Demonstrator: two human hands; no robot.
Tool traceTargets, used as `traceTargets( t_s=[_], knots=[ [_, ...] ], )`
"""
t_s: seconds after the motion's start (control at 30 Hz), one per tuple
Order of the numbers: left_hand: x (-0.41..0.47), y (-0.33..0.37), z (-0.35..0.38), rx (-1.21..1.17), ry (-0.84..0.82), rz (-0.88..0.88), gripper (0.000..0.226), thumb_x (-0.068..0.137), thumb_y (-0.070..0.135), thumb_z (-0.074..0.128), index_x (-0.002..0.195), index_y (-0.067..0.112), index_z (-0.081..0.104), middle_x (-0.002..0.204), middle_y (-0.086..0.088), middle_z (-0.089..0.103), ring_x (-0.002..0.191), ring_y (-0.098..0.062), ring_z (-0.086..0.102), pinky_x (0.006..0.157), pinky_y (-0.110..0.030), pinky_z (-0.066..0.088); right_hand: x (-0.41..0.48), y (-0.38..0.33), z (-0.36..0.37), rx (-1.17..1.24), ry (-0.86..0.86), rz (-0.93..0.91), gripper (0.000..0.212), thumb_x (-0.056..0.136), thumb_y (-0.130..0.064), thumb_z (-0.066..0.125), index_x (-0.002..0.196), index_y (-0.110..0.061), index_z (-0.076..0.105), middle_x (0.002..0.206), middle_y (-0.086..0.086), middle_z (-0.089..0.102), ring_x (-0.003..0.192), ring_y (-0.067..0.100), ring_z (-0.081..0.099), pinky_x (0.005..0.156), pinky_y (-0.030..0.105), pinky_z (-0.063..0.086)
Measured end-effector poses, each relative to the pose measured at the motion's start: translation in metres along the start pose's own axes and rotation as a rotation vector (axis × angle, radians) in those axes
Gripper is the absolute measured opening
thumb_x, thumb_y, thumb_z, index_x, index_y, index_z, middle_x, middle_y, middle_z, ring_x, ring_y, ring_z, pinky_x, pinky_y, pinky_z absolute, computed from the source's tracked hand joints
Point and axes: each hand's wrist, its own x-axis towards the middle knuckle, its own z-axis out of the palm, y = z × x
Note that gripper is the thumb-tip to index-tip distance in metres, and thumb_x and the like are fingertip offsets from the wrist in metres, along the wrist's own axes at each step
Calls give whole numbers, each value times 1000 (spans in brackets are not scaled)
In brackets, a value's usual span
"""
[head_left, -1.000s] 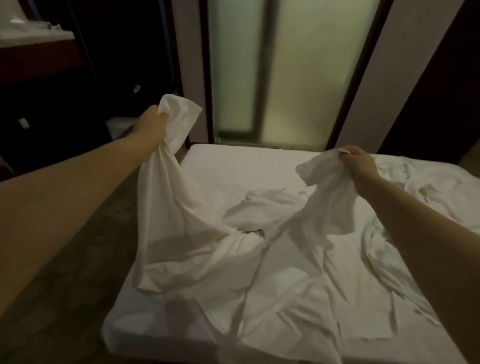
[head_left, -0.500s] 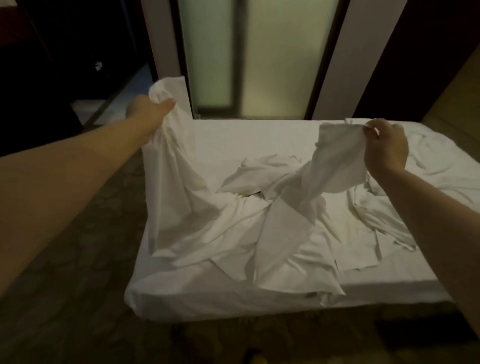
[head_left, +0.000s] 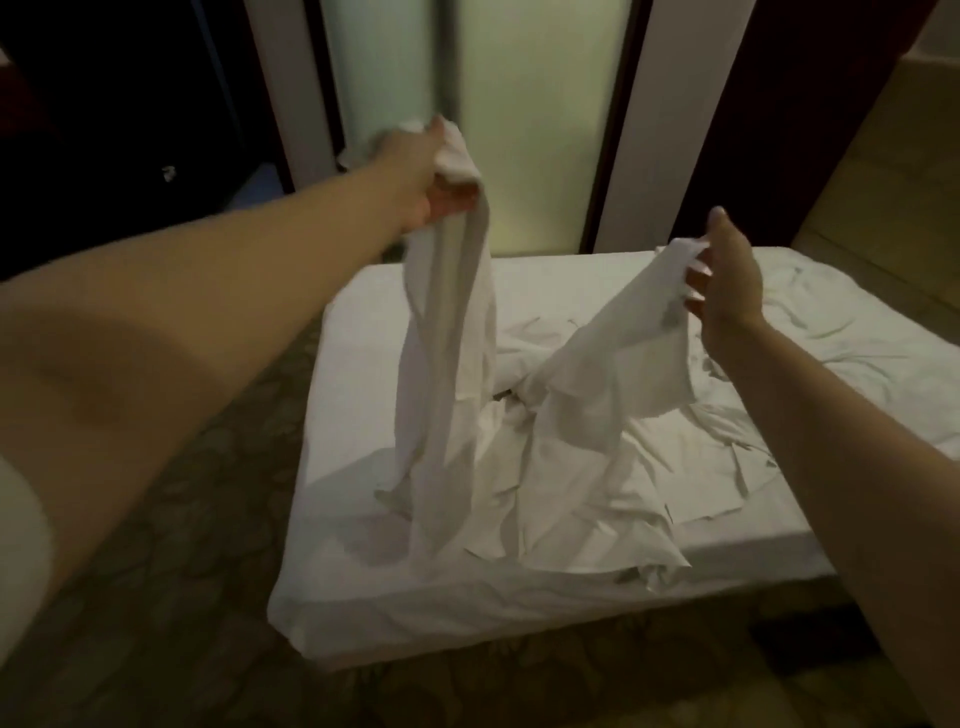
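A crumpled white sheet (head_left: 561, 457) lies over the near end of a white-covered bed (head_left: 363, 613). My left hand (head_left: 415, 171) grips a bunched corner of the sheet and holds it high above the bed's left edge, so a long strip hangs down from it. My right hand (head_left: 727, 291) pinches another corner of the same sheet at about mattress-head height, right of centre. Between the two hands the sheet sags onto the mattress in loose folds.
Frosted glass panels (head_left: 530, 130) with dark frames stand behind the bed. Patterned carpet (head_left: 182, 597) runs along the left side and the foot of the bed. More rumpled white bedding (head_left: 857, 322) lies at the far right. A dark doorway (head_left: 104, 130) is at the left.
My left hand has risen and moved right with its corner, pulling the sheet up into a long hanging strip. The view has pulled back from the bed. My right hand has kept its corner.
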Motion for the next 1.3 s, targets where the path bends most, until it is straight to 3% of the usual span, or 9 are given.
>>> traceTargets(
  t_s=[0.07, 0.27, 0.43, 0.6, 0.77, 0.87, 0.97, 1.1, 1.3],
  knots=[
    [-3, -10, 21, 63, -63, -29, 20, 101, 25, 40, 86, 15, 48, 81, -5, 55, 68, -15, 57, 48, -31, 53, 8, 0, 2, -200, -5, -53, 26, 88, -32, 63, 100, -17, 46, 83, -7, 49, 75, 7, 50, 71, 27, 47],
    [13, -52, 51, 515, -32, 96, 32, 88, 29, 55, 112, 9, 58, 115, -19, 61, 102, -31, 61, 88, -45, 53, 29, -13, 6, -375, -117, -57, 31, 89, 0, 45, 110, -22, 51, 96, -2, 53, 78, 13, 53, 57, 23, 46],
    [17, -55, 70, 565, -191, 193, 51, 95, 12, 42, 144, 22, 32, 131, -10, 50, 113, -28, 53, 93, -44, 49, 51, -42, -7, 50, -165, 116, 49, 87, 12, 46, 119, -24, 52, 105, 3, 49, 92, 19, 54, 80, 30, 53],
    [8, -67, 100, 591, -266, 289, 48, 98, 9, 40, 144, 21, 35, 136, -2, 49, 118, -19, 50, 100, -29, 40, 52, -42, 6, 68, -388, 177, 39, 86, 14, 35, 87, -12, 64, 88, 9, 59, 79, 20, 57, 67, 24, 51],
    [8, -82, 103, 422, -101, 310, 40, 100, 13, 36, 139, 23, 44, 121, 0, 58, 108, -18, 55, 95, -30, 46, 49, -42, 28, 340, -573, 334, 52, 69, 18, 29, 101, -4, 64, 107, 18, 62, 95, 28, 60, 84, 31, 52],
    [19, -79, 87, 495, -69, 391, 48, 99, 10, 37, 144, 25, 34, 138, -2, 48, 122, -19, 47, 104, -29, 38, 54, -35, 34, 57, -610, 21, 62, 74, 25, 32, 110, -15, 63, 109, 7, 62, 100, 20, 60, 84, 23, 51],
    [26, -73, 79, 529, -135, 441, 52, 99, 5, 35, 146, 26, 27, 140, 2, 39, 121, -6, 36, 92, -6, 32, 51, -34, 43, -371, -410, -383, 43, 79, 12, 51, 101, -20, 70, 91, -4, 65, 87, 10, 61, 74, 8, 45],
    [30, -58, 71, 473, -230, 520, 52, 101, 10, 38, 137, 45, 25, 143, 2, 35, 106, 2, 45, 77, 3, 36, 52, -40, 61, -578, -333, -651, 12, 85, -9, 61, 90, -8, 71, 77, -3, 55, 74, 12, 51, 62, 8, 35],
    [31, -62, 66, 461, -180, 388, 25, 97, 19, 47, 82, 28, 63, 81, 7, 63, 85, -19, 59, 73, -23, 46, 54, -38, 80, -696, -233, -674, 22, 89, -23, 53, 83, -8, 68, 87, 1, 41, 88, 17, 39, 79, 38, 38]
  ],
)
